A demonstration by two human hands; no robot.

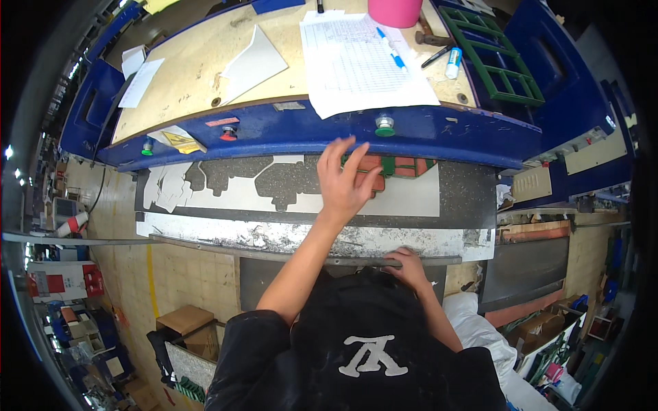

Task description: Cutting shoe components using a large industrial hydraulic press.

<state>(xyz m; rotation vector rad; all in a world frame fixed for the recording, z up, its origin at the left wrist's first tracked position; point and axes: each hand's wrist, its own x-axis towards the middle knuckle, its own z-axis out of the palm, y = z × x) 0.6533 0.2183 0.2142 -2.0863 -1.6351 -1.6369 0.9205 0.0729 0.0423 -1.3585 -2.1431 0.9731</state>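
My left hand (346, 181) is raised over the press bed, its fingers spread and nothing visible in them. Just beyond and beside its fingers is a green and reddish cutting die (406, 167), partly hidden by the hand. It lies on a white sheet (301, 203) that has shaped cutouts, through which the dark speckled bed (469, 198) shows. Along the front edge, my right hand (410, 267) is closed round a long metal bar (322, 260). Torn white offcuts (166, 186) lie at the bed's left end.
Behind the bed rises a blue machine beam (295, 130) with green (385, 127) and red (228, 133) push buttons. Its wooden top carries papers (356, 68), a pink container (395, 10), a hammer (432, 35) and pens. A green frame (493, 58) stands right; a cardboard box (185, 320) is lower left.
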